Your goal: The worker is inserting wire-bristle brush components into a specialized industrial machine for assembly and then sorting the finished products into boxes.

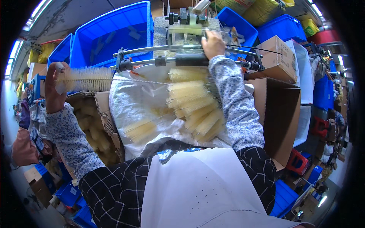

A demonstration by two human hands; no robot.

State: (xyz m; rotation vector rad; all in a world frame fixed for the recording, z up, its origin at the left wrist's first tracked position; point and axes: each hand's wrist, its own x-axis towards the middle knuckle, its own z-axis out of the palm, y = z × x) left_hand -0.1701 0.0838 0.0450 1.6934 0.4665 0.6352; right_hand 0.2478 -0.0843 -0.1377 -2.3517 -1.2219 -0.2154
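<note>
Filling the centre is a white sack (133, 102), with a pile of cream brushes (194, 110) lying on it. Sitting at twelve o'clock is the machine (186, 34), where the right hand (213, 45) is resting, its grip hidden. Closing around one brush (89, 78) at nine o'clock is the left hand (56, 89).

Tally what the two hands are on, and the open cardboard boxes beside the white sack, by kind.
Bottle brush in the left hand: 1
Metal machine under the right hand: 1
Open cardboard boxes: 2
Total: 4
</note>
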